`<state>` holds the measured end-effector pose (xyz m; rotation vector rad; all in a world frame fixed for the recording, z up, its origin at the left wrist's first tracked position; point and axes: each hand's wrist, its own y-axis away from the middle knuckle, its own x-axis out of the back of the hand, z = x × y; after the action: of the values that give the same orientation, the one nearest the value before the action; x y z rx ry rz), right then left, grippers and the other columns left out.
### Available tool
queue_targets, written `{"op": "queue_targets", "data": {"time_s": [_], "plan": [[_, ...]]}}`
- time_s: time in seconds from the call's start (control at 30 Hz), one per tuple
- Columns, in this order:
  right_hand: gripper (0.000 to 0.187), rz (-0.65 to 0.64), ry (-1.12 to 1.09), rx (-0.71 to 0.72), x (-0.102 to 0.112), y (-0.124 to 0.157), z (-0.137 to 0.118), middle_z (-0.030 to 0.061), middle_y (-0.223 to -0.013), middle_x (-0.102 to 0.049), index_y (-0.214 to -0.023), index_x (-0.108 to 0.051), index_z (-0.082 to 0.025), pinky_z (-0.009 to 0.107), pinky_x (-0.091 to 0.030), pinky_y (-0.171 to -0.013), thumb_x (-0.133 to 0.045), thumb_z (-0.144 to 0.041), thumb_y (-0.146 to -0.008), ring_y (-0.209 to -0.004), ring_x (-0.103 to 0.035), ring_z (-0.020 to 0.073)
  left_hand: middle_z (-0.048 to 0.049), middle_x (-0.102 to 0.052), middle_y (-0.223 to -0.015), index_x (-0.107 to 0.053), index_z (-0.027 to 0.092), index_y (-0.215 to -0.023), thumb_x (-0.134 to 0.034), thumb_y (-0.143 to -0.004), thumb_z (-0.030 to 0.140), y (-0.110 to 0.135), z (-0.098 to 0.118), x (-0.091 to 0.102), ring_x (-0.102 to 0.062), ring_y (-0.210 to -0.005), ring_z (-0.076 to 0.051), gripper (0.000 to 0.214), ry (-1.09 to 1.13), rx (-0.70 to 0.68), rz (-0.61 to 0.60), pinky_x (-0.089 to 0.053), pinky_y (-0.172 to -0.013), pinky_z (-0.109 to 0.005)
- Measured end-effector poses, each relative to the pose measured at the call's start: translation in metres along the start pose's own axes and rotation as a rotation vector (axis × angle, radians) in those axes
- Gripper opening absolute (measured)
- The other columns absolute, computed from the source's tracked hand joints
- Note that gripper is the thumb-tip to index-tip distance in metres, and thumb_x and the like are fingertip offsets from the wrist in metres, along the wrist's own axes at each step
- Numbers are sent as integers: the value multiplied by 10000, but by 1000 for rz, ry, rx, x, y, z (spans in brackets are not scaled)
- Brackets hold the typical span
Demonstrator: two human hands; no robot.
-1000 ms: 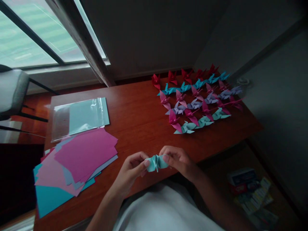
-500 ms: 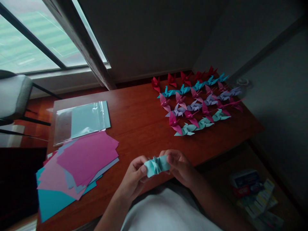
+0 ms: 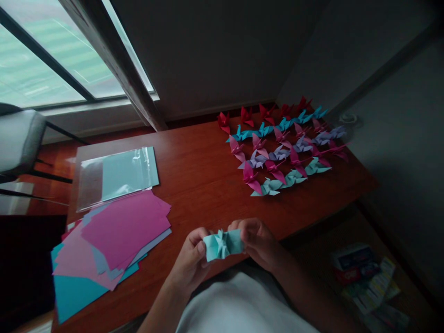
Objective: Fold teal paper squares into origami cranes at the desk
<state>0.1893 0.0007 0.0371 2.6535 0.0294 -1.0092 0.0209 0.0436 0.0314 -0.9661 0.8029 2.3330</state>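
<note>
A pale mint origami crane is between my two hands, above the table's near edge. Its wings spread flat to both sides, with folded points standing up in the middle. My left hand pinches the left wing, thumb on top. My right hand grips the right wing tip; its lower fingers are partly hidden behind the paper. Farther right stand rows of finished paper cranes: red, blue, light pink, lilac, magenta and mint.
Fanned coloured paper sheets lie on the left of the brown table. Behind them is a clear plastic sleeve holding mint paper. A chair stands by the window. Boxes and packets lie lower right, below table height.
The mint crane has turned slightly toward level and moved a little left, its wings showing more broadly. Both hands keep their hold on the wings.
</note>
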Motion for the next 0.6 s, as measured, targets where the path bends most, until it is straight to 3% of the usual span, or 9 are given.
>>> {"op": "queue_targets", "data": {"time_s": [0.43,0.6], "plan": [[508,15,-12,71,-2,-5,-6,-27,-643,-451,-562,-498,-190,274,-324,-575,-777,-556,-777,-596,-400,114,67,-418,-551,-489,162,-648,-802,-766,526,2,-2,0,-244,-429,-14,495,81,33,-28,-242,-426,-129],[567,54,-25,90,-2,-4,-6,-41,-621,-420,-531,-441,-191,279,-327,-586,-807,-574,-736,-589,-374,110,60,-422,-524,-508,161,-635,-860,-691,525,2,1,3,-307,-454,-30,509,44,52,11,-249,-421,-125]]}}
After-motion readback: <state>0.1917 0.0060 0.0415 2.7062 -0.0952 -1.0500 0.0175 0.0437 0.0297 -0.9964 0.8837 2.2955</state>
